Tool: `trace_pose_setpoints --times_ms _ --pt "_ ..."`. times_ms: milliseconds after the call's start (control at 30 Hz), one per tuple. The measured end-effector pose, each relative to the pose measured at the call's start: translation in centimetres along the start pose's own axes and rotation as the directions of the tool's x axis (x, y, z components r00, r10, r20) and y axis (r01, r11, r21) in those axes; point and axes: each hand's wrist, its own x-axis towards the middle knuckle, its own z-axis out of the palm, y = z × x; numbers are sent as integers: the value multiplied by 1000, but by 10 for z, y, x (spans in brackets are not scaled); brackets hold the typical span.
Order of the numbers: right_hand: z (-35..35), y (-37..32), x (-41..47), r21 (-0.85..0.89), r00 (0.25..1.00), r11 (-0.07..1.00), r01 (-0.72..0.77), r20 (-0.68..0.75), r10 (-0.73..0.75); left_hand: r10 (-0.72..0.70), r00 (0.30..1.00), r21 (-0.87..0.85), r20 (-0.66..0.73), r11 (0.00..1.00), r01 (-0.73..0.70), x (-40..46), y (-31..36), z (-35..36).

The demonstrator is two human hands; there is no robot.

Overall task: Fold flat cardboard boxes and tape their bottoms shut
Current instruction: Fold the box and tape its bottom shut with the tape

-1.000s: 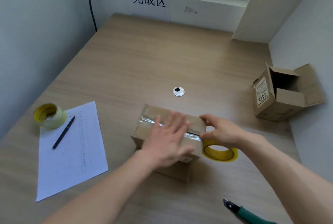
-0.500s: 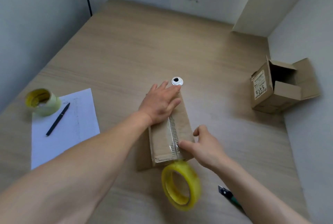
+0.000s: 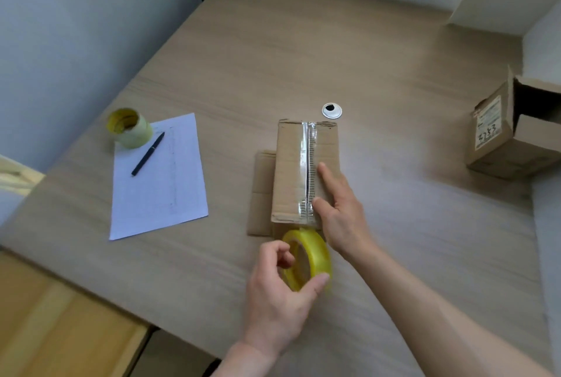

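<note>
Cardboard box (image 3: pixel 291 176) at worktop (image 3: pixel 394 249) centre, taped seam up. Right hand (image 3: pixel 340 209) lies flat on it, fingers straight. Left hand (image 3: pixel 282 291), at 6 o'clock, grips yellow tape roll (image 3: pixel 309 258).

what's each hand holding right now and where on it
The left hand grips the yellow tape roll through its core and over its outer rim. The right hand holds nothing, resting flat on the box.

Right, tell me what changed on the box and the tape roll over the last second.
The left hand left the box top and now grips the yellow tape roll at the box's near end. The right hand let go of that roll and now presses the taped seam. The box was turned lengthwise. Pen, paper and spare roll stayed put.
</note>
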Motion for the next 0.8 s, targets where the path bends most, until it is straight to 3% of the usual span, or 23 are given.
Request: trace_pose_setpoints --times_ms 167,300,467,600,633,700,733,800 --pt "14 -6 1 -69 999 997 -28 -33 26 -95 978 -81 188 990 111 2 -3 7" --pt "13 -5 0 -43 999 998 -38 -31 37 -310 908 -208 282 904 373 17 -21 4" --pt "12 -6 3 -16 998 998 -56 -31 56 -327 862 -177 388 891 418 34 -31 5" --pt "2 -4 1 145 994 985 -89 78 79 -398 861 -149 317 876 460 47 -38 14" --pt "-5 0 -3 197 995 975 -98 55 89 -421 853 -156 309 862 482 52 -40 15" --pt "-22 17 -23 236 984 968 -92 -128 125 -457 836 -153 304 843 516 63 -41 16" --pt "-32 30 -39 177 962 980 -96 -237 137 -459 836 -135 301 847 514 68 -40 16" --pt "-52 65 -75 -184 947 969 -164 -305 103 -454 846 -107 280 861 497 74 -41 18"
